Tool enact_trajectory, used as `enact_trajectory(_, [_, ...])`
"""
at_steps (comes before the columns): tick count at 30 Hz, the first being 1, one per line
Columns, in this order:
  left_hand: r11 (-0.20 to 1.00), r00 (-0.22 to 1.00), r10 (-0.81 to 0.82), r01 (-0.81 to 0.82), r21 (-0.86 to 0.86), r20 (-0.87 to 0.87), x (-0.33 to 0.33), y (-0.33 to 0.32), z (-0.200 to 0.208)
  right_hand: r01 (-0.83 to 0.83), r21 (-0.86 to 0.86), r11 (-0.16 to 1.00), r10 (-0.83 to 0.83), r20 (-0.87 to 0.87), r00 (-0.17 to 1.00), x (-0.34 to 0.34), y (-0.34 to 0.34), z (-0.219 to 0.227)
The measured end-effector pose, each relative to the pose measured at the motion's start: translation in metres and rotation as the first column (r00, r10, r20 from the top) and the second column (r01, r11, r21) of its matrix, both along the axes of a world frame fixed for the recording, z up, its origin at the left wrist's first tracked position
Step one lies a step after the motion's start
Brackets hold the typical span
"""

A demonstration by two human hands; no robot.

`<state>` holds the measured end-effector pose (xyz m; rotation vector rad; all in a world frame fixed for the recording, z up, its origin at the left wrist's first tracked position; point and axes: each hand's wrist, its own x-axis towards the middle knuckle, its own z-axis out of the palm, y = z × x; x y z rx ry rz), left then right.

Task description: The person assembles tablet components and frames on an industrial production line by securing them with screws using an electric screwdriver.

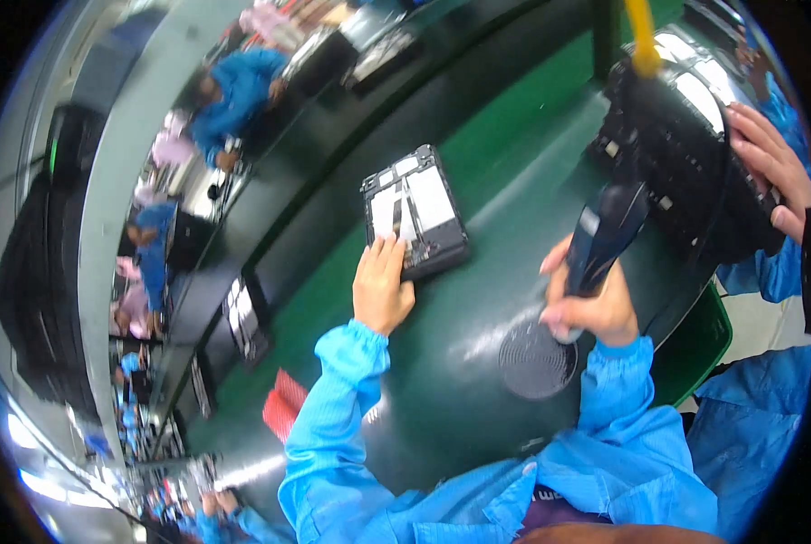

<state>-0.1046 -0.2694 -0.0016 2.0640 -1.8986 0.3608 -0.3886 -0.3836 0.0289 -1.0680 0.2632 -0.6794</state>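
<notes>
My left hand (384,287) lies with its fingers stretched over the near left corner of an opened tablet-like device (433,243), its thumb apart beside the near edge. The device rests on the green bench (451,326) and shows white flat panels, a dark strip between them and a black frame. To the right, my right hand (602,302) is wrapped round a dark electric screwdriver (600,231), held upright and apart from the device. Its lower tip is hidden by my fingers.
A round black ridged mat (537,360) lies below my right hand. Red bubble wrap (284,405) sits beside my left sleeve. At right, a co-worker's hand (770,168) holds a large black panel (695,159). A yellow hanging piece (641,41) and a green bin (695,349) are nearby.
</notes>
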Motion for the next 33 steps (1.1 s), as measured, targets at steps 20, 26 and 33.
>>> enact_trajectory(20, [0.846,0.685,0.484,-0.525,0.091,-0.545,-0.067,0.264,-0.022,-0.104,-0.34,0.935,0.154,0.121,0.981,0.047,0.109,0.025])
enact_trajectory(26, [0.854,0.637,0.52,-0.41,0.321,-0.57,-0.032,0.251,-0.021,-0.091,-0.394,0.915,0.148,0.116,0.982,0.082,0.14,0.023])
enact_trajectory(33, [0.865,0.127,0.486,-0.213,0.455,-0.865,-0.007,0.243,-0.017,-0.157,-0.414,0.897,0.192,0.044,0.98,0.105,0.158,0.022])
